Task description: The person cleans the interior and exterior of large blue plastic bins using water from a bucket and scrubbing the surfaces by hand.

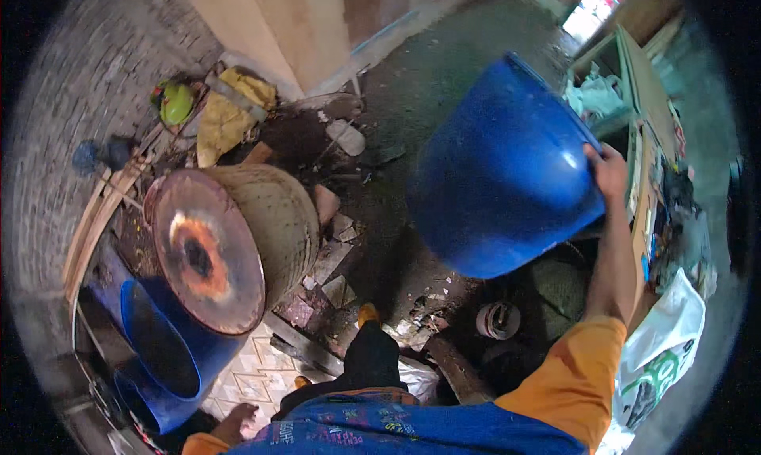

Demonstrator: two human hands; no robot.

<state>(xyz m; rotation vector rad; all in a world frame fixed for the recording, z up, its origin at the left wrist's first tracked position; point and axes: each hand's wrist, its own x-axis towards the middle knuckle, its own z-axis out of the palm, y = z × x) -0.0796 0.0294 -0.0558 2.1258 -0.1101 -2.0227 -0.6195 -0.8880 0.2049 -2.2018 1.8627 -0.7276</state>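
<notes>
A large blue plastic barrel [507, 166] tilts in front of me to the right, its rim turned toward the far right. My right hand [609, 170] grips that rim at the near right edge, fingers closed over it. Down by my left side hangs my left hand [240, 420], its fingers loosely apart and nothing in them. It is nearest to the patterned floor tiles [252, 368] and a cut blue barrel [178, 348]. Beyond that, a drum [269, 225] lies tipped, its rusty round end [208, 253] facing me.
Broken tiles [339, 291] and rubble litter the floor around my feet. A brick wall [71, 138] bounds the left, with wooden strips [103, 217] and a yellow sack [226, 130]. At right stand a green cabinet [626, 82] and a white plastic bag [670, 328]. A round tin [498, 320] lies below the barrel.
</notes>
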